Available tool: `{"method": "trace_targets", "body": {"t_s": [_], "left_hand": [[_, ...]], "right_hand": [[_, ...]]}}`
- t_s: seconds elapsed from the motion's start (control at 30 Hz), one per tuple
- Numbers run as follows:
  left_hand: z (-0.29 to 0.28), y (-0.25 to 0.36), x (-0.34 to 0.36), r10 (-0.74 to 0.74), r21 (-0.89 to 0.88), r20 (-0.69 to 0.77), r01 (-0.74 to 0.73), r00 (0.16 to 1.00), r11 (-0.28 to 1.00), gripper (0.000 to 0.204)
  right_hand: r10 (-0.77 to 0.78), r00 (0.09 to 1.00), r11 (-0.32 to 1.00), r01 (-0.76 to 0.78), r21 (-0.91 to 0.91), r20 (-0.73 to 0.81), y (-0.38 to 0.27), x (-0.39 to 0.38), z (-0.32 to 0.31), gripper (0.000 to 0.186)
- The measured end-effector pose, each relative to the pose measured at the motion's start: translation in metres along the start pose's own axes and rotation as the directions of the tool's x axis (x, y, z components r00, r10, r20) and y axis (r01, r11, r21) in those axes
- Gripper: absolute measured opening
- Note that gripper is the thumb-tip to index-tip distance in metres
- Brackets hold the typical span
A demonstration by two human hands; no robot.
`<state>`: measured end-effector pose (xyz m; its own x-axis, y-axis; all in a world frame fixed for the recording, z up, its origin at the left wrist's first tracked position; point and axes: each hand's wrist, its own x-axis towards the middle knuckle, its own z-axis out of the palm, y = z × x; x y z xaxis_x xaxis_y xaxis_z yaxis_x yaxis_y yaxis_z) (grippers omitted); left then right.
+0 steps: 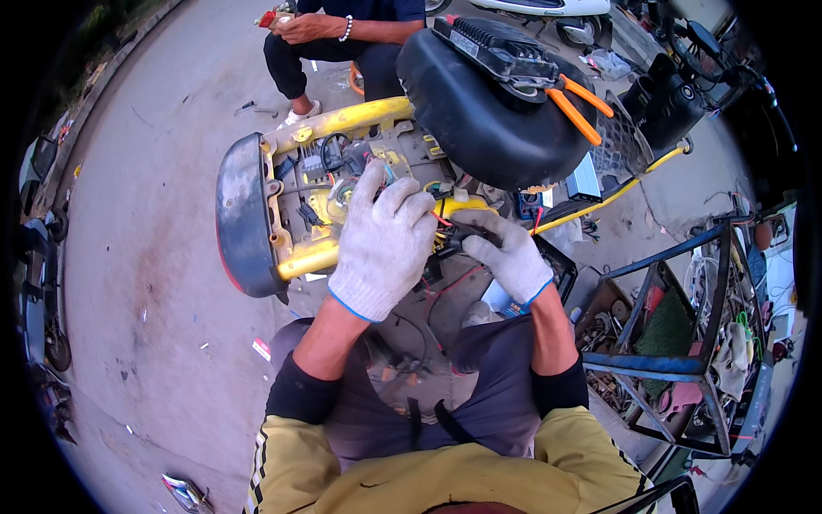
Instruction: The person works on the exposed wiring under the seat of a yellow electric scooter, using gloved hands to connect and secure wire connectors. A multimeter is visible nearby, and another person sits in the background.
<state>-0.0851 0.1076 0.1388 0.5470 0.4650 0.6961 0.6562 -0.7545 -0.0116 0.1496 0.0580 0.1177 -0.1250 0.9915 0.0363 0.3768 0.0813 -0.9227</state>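
Note:
In front of me is the yellow frame (pixel 360 117) of a scooter, its rear bay exposed with coloured wires (pixel 344 190) and electrical parts inside. My left hand (pixel 384 244), in a white knitted glove, reaches over the near frame tube with its fingers bent into the wiring. Thin wires show by its index fingertip; the glove hides most of the grip. My right hand (pixel 511 261), gloved too, has thumb and fingers closed near a dark cable beside the near tube. What lies between those fingers is mostly hidden. Red wires (pixel 440 219) run between the two hands.
On the black seat (pixel 492 111) rest a finned controller box (pixel 495 50) and orange-handled pliers (pixel 575 110). Another person (pixel 342 34) sits beyond the frame. A blue metal rack (pixel 655 364) with tools and scrap stands at right. A black rear fender (pixel 241 214) forms the scooter's left end.

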Motion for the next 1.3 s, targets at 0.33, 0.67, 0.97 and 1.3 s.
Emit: {"method": "trace_targets", "body": {"t_s": [0.33, 0.67, 0.97, 1.3], "left_hand": [[0.005, -0.002, 0.002, -0.002, -0.002, 0.021, 0.002, 1.0, 1.0, 0.023], [-0.011, 0.002, 0.008, -0.045, -0.086, -0.053, 0.04, 0.998, 0.995, 0.033], [-0.029, -0.024, -0.003, -0.139, -0.008, -0.195, 0.14, 0.971, 0.99, 0.029], [-0.037, -0.024, -0.002, -0.04, -0.157, -0.103, 0.024, 0.994, 0.987, 0.038]], "right_hand": [[-0.246, 0.956, 0.92, 0.177, -0.35, -0.162, -0.013, -0.013, 0.01, 0.051], [-0.121, 0.952, 0.931, 0.011, -0.365, -0.281, -0.004, -0.002, 0.019, 0.048], [-0.092, 0.962, 0.967, 0.023, -0.254, -0.259, -0.005, 0.0, 0.013, 0.048], [-0.104, 0.962, 0.973, 0.046, -0.226, -0.252, -0.004, 0.0, 0.01, 0.048]]}}
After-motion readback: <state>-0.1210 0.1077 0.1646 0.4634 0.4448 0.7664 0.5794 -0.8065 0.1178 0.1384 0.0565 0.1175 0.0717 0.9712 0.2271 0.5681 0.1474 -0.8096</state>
